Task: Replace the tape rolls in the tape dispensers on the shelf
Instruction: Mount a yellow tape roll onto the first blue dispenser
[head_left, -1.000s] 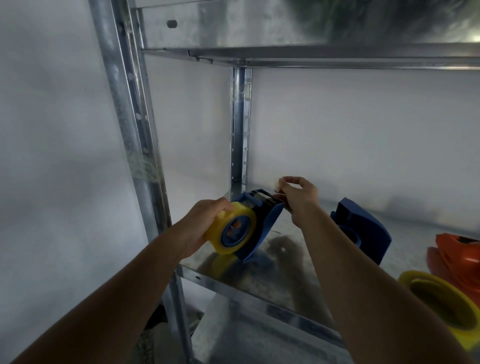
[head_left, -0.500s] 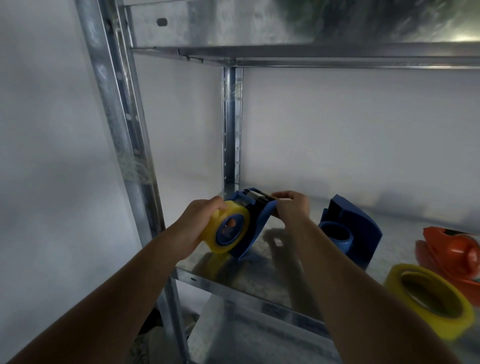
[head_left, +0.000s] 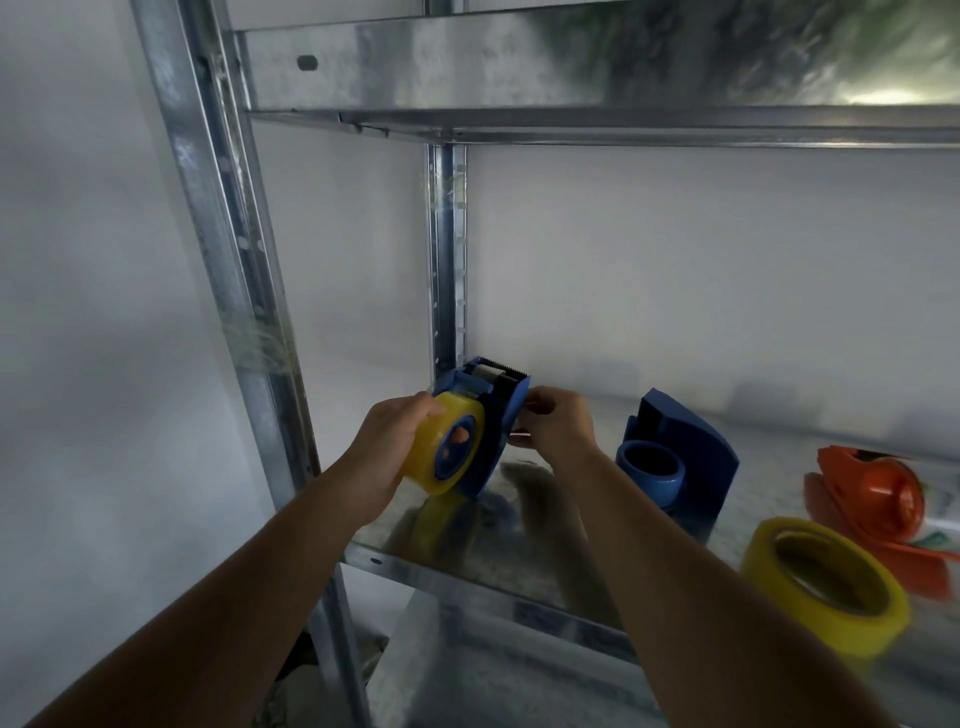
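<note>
Nearest the camera, at the front right of the metal shelf (head_left: 447, 564), a loose yellow tape roll (head_left: 826, 587) lay flat, untouched and well apart from both hands. Beyond it an orange dispenser (head_left: 878, 499) lay at the right edge, and a second blue dispenser (head_left: 680, 457) was seen just right of the right hand, its hub bare of tape.

Further in, at the left end of the shelf, the blue dispenser (head_left: 498, 415) in hand was held tilted, its lower edge resting on the shelf plate. A yellow roll (head_left: 441, 447) was already seated on its hub. The left hand (head_left: 395, 441) was curled over the outer rim of that roll, so roll and dispenser were steadied together. The right hand (head_left: 558, 423) was closed at the dispenser's right side; its fingertips appeared to be pinching something small there, most likely the free tape end, though the tape itself could not be made out.

The step was judged to be threading the tape up to the serrated cutter (head_left: 501, 368) at the top. To do it well, the roll should be kept braced against turning, the strip drawn flat and centred over the roller, and only then pressed down on the teeth, so that no twist or fold is trapped.
</note>
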